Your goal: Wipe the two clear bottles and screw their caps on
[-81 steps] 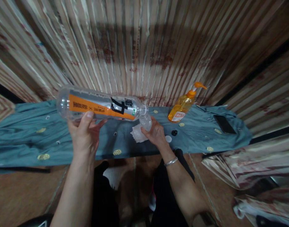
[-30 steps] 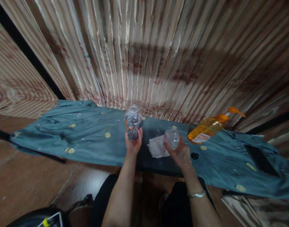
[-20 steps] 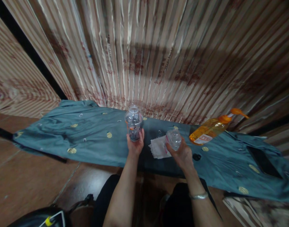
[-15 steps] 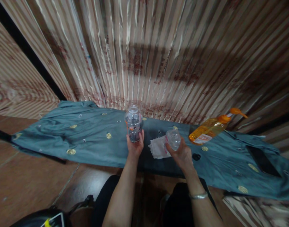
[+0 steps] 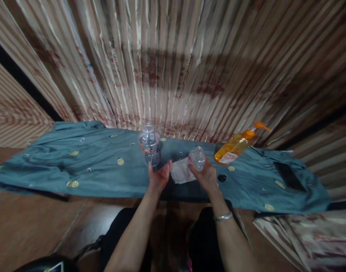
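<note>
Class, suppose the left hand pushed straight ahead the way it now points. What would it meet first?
The left hand would probably meet the large clear bottle first, near its base. The thumb overlaps it in this view, so any gap is hard to judge.

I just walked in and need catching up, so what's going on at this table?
Someone's right hand grips a small clear bottle beside a white cloth. Their left hand is open at the base of a large clear bottle, which stands upright. An orange pump bottle and a phone are off to the right.
</note>
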A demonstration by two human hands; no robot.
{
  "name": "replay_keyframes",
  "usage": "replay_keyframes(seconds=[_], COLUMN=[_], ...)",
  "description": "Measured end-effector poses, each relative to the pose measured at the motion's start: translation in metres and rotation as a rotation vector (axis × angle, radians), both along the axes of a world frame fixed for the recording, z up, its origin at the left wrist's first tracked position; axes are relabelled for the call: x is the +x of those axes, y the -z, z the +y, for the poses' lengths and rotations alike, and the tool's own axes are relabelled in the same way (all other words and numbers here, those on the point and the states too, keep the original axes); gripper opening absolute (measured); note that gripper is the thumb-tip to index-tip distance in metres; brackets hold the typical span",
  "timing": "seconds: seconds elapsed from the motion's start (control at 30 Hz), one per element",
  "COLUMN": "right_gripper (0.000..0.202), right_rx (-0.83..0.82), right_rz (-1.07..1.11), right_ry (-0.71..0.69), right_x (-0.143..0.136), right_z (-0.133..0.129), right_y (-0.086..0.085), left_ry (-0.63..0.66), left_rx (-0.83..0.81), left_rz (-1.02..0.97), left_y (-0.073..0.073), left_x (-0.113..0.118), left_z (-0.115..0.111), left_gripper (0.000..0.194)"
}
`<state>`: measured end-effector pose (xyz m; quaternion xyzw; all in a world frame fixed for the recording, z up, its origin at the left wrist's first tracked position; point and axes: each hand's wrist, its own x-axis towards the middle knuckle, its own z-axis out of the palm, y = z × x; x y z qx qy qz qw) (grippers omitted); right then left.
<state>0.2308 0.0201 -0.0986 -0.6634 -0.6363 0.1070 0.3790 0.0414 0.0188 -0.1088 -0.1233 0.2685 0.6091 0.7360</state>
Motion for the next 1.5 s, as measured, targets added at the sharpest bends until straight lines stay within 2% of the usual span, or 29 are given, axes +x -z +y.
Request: replay_keyframes(seconds=[0.07, 0.17, 0.2, 0.33, 0.43, 0.57, 0.73, 0.83, 0.9, 1.0, 1.13, 1.27, 1.33, 1.43, 1.5], right_gripper=[0.064, 0.059, 0.057, 0.049, 0.042, 0.039, 0.040, 0.040, 0.041, 0.048, 0.062, 0.065, 0.055, 0.047, 0.049], right_rx=[0.005, 0.012, 0.007, -0.007, 0.000, -0.016, -0.072, -0.117, -0.156, -0.221, -0.243, -0.199, -0.140, -0.077, -0.076], right_rz=[0.058, 0.148, 0.178, 0.288, 0.363, 0.501, 0.657, 0.707, 0.748, 0.820, 0.776, 0.822, 0.721, 0.385, 0.246], right_ry=[-0.006, -0.002, 0.002, -0.001, -0.020, -0.103, -0.301, -0.408, -0.487, -0.594, -0.616, -0.673, -0.592, -0.312, -0.192], right_x=[0.002, 0.006, 0.006, 0.012, 0.018, 0.024, 0.018, 0.010, 0.006, 0.002, -0.005, -0.005, 0.002, 0.020, 0.030], right_z=[0.001, 0.002, 0.002, 0.000, 0.000, 0.001, 0.004, 0.004, 0.003, 0.002, 0.004, 0.013, 0.022, 0.040, 0.051], right_y=[0.000, 0.000, -0.001, -0.006, -0.010, -0.012, -0.015, -0.017, -0.018, -0.017, -0.014, -0.007, 0.000, 0.013, 0.022], left_ry=[0.075, 0.140, 0.146, 0.135, 0.126, 0.130, 0.198, 0.280, 0.324, 0.377, 0.446, 0.430, 0.390, 0.324, 0.285], left_rx=[0.010, 0.070, 0.098, 0.207, 0.281, 0.361, 0.490, 0.588, 0.633, 0.666, 0.647, 0.572, 0.523, 0.457, 0.431], left_rz=[0.103, 0.287, 0.350, 0.578, 0.735, 0.920, 1.067, 1.096, 1.110, 1.129, 1.163, 1.211, 1.252, 1.321, 1.358], left_y=[0.002, 0.007, 0.009, 0.013, 0.014, 0.013, 0.008, 0.004, 0.003, 0.005, 0.008, 0.012, 0.013, 0.013, 0.012], left_x=[0.015, 0.036, 0.041, 0.050, 0.050, 0.049, 0.045, 0.042, 0.039, 0.035, 0.033, 0.033, 0.030, 0.019, 0.010], left_z=[-0.010, -0.028, -0.034, -0.052, -0.053, -0.039, -0.019, -0.012, -0.008, -0.004, -0.005, -0.008, -0.009, -0.008, -0.006], left_gripper=[0.052, 0.018, 0.016, 0.029, 0.040, 0.061, 0.093, 0.098, 0.090, 0.065, 0.033, 0.033, 0.037, 0.039, 0.039])
